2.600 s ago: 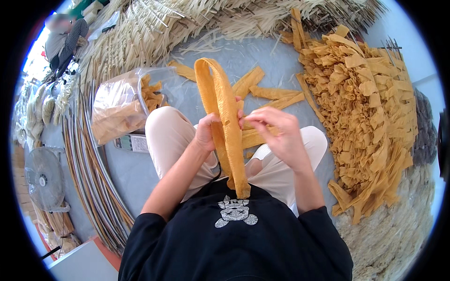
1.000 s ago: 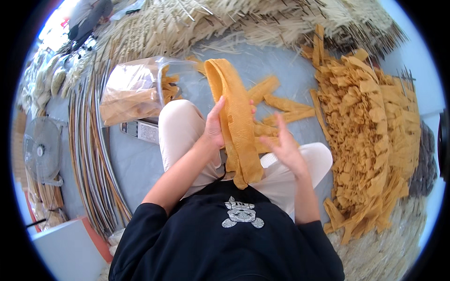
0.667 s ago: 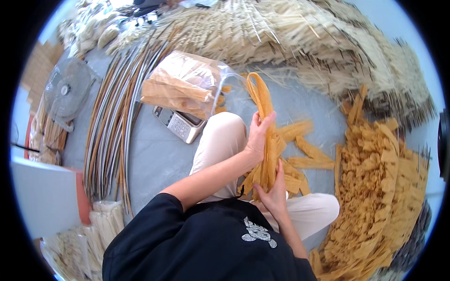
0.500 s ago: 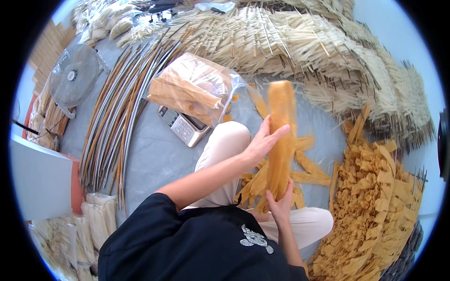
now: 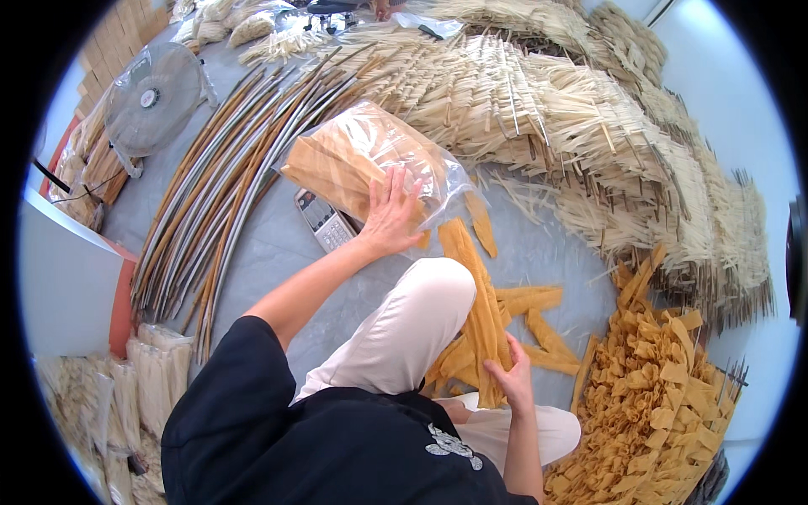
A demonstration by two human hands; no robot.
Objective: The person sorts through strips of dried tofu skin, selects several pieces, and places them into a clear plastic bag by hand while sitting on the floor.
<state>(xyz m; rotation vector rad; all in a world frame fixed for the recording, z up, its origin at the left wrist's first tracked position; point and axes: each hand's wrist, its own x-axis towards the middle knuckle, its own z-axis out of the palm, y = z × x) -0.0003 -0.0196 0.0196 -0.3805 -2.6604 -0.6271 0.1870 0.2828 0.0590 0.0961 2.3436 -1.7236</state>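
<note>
My left hand [image 5: 391, 215] lies with fingers outstretched on a clear plastic bag [image 5: 438, 172], which holds pale orange-tan flat bundles. My right hand [image 5: 512, 370] grips the near end of a long bundle of flat mustard-yellow strips [image 5: 475, 311]; its far end slants away beside my left knee. Beneath the bag sits a scale [image 5: 324, 220] with a keypad, partly covered. More loose yellow strips [image 5: 547, 337] lie on the floor under and around the bundle.
A large heap of yellow strips [image 5: 640, 404] stands at the right. Long thin rods [image 5: 202, 194] lie to the left, near a fan [image 5: 151, 99] wrapped in plastic. Pale strips [image 5: 539, 101] pile up along the far side. Bagged pale bundles [image 5: 160, 366] sit at lower left.
My left hand has let go of the yellow bundle and moved left onto the plastic bag. The bundle, upright before, has tilted down toward the floor in my right hand.
</note>
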